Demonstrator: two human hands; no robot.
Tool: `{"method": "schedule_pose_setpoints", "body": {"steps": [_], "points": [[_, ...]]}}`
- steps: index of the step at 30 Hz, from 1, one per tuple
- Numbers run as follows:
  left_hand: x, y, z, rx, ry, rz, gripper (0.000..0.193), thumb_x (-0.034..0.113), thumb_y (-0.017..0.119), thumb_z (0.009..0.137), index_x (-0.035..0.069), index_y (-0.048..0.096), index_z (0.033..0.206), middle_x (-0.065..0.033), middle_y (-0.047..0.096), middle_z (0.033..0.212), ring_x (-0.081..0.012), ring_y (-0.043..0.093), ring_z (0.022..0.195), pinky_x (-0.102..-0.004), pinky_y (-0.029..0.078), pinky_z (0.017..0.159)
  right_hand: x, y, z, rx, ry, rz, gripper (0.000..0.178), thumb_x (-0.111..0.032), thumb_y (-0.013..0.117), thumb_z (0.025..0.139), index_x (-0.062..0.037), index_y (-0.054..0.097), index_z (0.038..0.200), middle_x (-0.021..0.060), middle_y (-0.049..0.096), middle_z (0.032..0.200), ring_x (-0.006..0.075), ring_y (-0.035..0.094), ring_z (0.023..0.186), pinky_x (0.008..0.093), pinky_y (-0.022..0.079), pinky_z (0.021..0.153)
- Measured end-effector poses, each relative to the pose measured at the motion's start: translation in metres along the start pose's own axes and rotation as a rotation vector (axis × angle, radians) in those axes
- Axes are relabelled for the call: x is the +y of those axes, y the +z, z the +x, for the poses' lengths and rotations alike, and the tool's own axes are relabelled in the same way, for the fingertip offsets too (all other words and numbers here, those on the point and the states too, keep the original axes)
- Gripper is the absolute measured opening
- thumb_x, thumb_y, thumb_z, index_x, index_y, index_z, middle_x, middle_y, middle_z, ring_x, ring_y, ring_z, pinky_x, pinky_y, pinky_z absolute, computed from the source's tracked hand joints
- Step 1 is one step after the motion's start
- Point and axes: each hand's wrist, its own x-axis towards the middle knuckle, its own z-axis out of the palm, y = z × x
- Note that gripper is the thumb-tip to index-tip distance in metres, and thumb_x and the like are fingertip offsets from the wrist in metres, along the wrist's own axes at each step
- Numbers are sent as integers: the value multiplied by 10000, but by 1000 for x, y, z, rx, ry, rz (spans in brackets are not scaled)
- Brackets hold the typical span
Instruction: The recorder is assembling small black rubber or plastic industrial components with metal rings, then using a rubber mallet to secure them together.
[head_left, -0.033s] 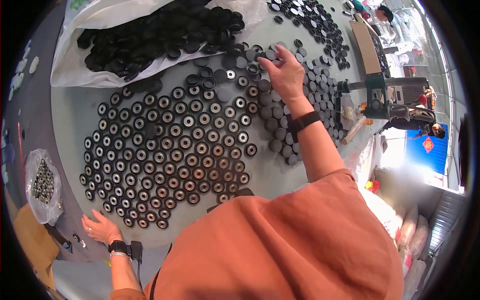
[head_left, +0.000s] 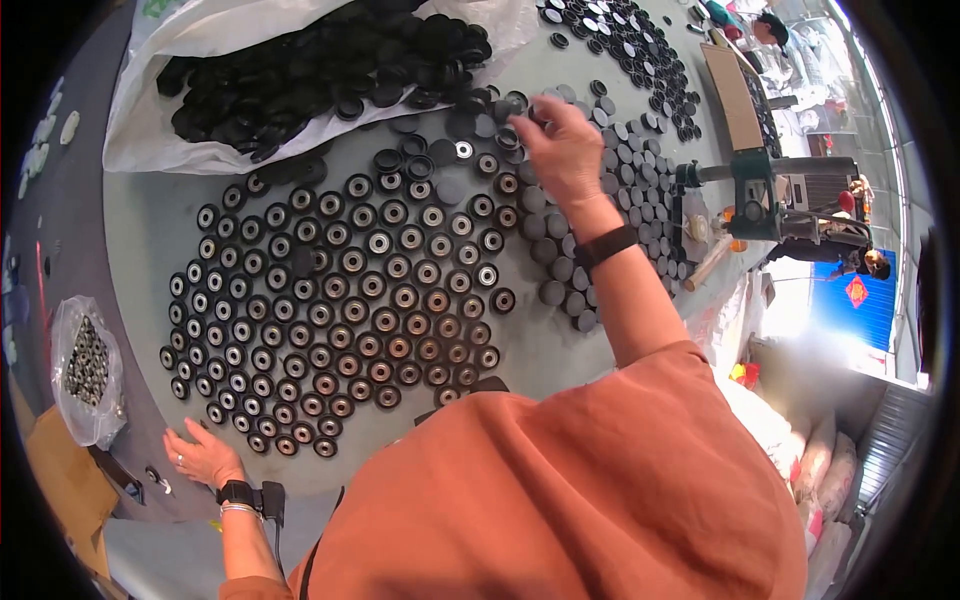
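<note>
At the far middle, my right hand point(head_left: 565, 150) reaches over a cluster of round black caps point(head_left: 543, 248). Its thumb and forefinger stand apart, and I see nothing held between them; the other fingers are partly hidden. My left hand point(head_left: 205, 458) lies with spread fingers at the near left edge of the table, holding nothing. Between the hands, many black rings with metal bearing-like centres point(head_left: 378, 242) are laid out flat in loose rows. A few hollow black cups point(head_left: 416, 166) sit at the far end of these rows.
An opened white sack point(head_left: 135, 140) spills black caps at the back left. A clear bag of small metal parts point(head_left: 88, 370) lies at the left. To the right stands a dark green hand press point(head_left: 752, 195), with more black caps point(head_left: 640, 50) behind. Other people are in the far background.
My right hand has shifted slightly left and nearer, with the gap between thumb and forefinger narrower. My left hand has stayed in place.
</note>
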Motion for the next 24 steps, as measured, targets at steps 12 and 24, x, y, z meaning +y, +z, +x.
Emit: {"method": "schedule_pose_setpoints", "body": {"steps": [12,24], "points": [[-9,7,0,68,55,7,505,446,439,897,85,473,1248,-67,424,1305,-293,421,1153,-429,334,950,-41,24,-1,-612,235,168,212,-191,653,768,-33,622,906,129,591,856,266,589,741,346,500,646],[-5,7,1,44,26,3,508,449,434,898,85,471,1250,-78,420,1309,-293,412,1165,-433,329,956,-16,16,0,-272,934,1499,185,-160,541,896,9,522,967,135,595,919,124,519,629,260,475,563]]}}
